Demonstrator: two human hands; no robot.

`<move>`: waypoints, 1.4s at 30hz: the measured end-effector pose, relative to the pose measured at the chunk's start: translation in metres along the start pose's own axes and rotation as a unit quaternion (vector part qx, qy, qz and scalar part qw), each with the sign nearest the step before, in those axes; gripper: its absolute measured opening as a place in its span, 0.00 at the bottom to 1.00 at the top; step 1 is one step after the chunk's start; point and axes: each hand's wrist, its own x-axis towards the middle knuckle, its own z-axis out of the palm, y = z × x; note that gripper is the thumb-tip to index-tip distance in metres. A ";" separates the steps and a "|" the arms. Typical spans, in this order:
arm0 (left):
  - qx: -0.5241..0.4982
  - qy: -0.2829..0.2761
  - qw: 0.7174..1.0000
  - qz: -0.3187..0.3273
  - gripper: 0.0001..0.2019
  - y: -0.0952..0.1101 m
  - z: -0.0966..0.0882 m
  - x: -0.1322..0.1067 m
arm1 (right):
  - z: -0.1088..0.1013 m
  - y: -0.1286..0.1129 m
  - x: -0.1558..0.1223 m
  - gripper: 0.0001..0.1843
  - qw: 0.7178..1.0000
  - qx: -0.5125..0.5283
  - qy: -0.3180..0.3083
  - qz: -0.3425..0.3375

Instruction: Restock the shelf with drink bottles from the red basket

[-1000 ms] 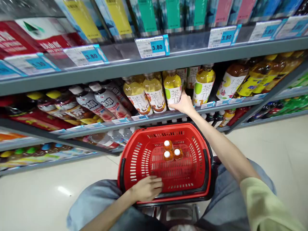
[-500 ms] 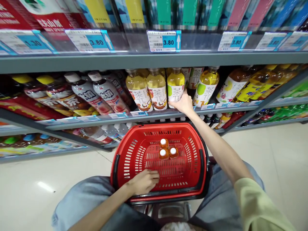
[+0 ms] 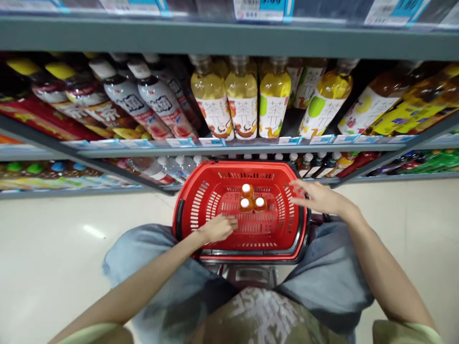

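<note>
A red shopping basket (image 3: 215, 173) with black handles sits between my knees. Three small bottles of amber drink with white caps (image 3: 245, 204) stand together on its floor. Over the near left part of the basket hangs my left hand (image 3: 219, 228), fingers loosely bent and holding nothing. My right hand (image 3: 321, 197) is at the basket's right rim, fingers apart, with nothing in it. On the shelf behind, a yellow tea bottle with a green-and-white label (image 3: 274, 102) stands upright beside two similar tea bottles (image 3: 243, 107). Another tea bottle (image 3: 324, 102) leans to its right.
Pink-labelled bottles (image 3: 161, 102) and yellow-capped bottles (image 3: 86, 102) fill the shelf's left side. A lower shelf holds several dark-capped and clear bottles (image 3: 179, 165). The grey shelf edge (image 3: 229, 37) overhangs the bottles. Pale tiled floor (image 3: 390, 215) lies around the basket.
My right hand has let go of the green-labelled tea bottle and come back to the basket's right rim. That bottle remains on the shelf. The view has tipped downward.
</note>
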 end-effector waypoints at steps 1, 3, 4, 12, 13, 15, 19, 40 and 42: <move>0.003 0.000 1.000 -0.027 0.09 -0.002 -0.002 0.002 | 0.005 0.002 -0.012 0.33 0.994 -0.040 -0.092 0.034; 0.014 0.008 0.996 -0.082 0.11 -0.007 -0.006 0.005 | 0.015 0.001 -0.025 0.37 0.971 -0.100 -0.200 0.090; 0.022 0.014 0.994 -0.110 0.12 -0.008 -0.008 0.006 | 0.018 -0.003 -0.027 0.38 0.964 -0.111 -0.219 0.098; 0.007 0.053 0.980 -0.192 0.25 -0.013 -0.006 0.040 | 0.024 -0.023 -0.011 0.36 0.976 -0.157 -0.145 0.029; -0.002 0.044 0.981 -0.191 0.26 -0.013 -0.003 0.048 | 0.024 -0.022 -0.010 0.36 0.974 -0.162 -0.156 0.033; -0.011 0.016 0.980 -0.198 0.27 -0.014 0.003 0.065 | 0.025 -0.019 -0.009 0.36 0.969 -0.164 -0.180 0.045; -0.007 -0.010 0.974 -0.225 0.27 -0.015 0.013 0.093 | 0.024 -0.018 -0.005 0.37 0.964 -0.167 -0.188 0.080; 0.033 -0.083 0.949 -0.303 0.27 0.002 0.008 0.052 | 0.028 -0.036 0.030 0.33 0.970 -0.147 -0.171 0.090; 0.039 -0.078 0.949 -0.302 0.26 0.005 -0.003 0.040 | 0.030 -0.037 0.031 0.32 0.971 -0.144 -0.170 0.083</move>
